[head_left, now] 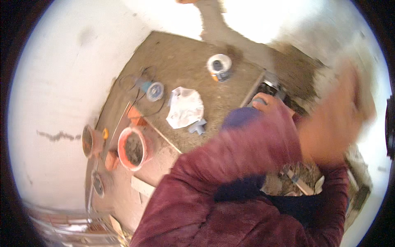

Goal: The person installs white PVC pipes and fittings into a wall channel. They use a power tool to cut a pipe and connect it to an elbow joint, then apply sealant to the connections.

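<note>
My left arm in its maroon sleeve crosses in front of me to the right. Beyond the cuff, my left hand point(267, 102) shows in part, its fingers curled by a small grey piece whose kind I cannot make out. It is close to a dark recess with a shiny metal part point(269, 85) at the slab's edge. Farther right, my right hand point(335, 123) is raised before the pale wall, smeared by motion. Whether it holds anything cannot be seen. Below the hands lies a tool with a light handle point(302, 185) amid rubble.
On the slab are a white tub point(219, 64), a white sheet or bag point(185, 108), a grey pipe fitting point(198, 126) and a blue corded power tool point(150, 87). An orange bucket point(131, 149) of grey mix stands lower left, near other buckets point(91, 141) and a brick point(135, 115).
</note>
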{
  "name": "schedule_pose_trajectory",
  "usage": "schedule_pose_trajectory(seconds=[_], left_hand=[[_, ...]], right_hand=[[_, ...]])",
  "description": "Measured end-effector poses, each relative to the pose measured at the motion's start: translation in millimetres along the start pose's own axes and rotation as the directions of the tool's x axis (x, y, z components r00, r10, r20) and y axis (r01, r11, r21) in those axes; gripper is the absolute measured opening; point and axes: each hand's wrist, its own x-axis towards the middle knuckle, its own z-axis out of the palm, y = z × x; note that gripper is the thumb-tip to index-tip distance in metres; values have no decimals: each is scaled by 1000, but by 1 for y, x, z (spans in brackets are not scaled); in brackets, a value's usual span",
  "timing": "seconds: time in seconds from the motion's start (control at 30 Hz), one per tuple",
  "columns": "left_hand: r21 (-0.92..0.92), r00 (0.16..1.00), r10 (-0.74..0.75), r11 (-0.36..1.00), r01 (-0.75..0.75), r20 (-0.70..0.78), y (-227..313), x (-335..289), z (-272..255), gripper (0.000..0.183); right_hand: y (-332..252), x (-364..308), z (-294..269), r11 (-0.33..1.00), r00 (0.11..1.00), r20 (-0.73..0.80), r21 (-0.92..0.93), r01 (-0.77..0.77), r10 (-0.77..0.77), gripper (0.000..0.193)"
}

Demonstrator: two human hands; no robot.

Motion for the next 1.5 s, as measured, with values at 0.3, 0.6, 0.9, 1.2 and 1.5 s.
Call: schedule_pose_trajectory(seconds=[0.3, 0.6, 0.9, 1.2, 1.5], left_hand=[[-233, 973, -212, 954, 187, -88, -9, -51, -32, 40], [-293, 822, -194, 956, 34, -536, 10, -19, -133, 21], [-393, 796, -398, 893, 221, -456, -14, -9, -111, 18], [-171, 545, -623, 557, 813, 562, -19, 43, -82, 104], [511, 124, -873, 385, 768, 472, -79, 58, -13, 31]], right_hand=[[-8, 120, 165, 944, 914, 245, 10, 330, -322, 47], [38, 121, 125, 901, 888, 177, -25, 434, -423, 22], [-128, -128, -108, 458, 556, -317, -879, 132, -768, 26], [-108, -219, -130, 30, 648, -89, -994, -101, -756, 15], [-76, -227, -131, 0, 752, -126, -986, -165, -647, 11]])
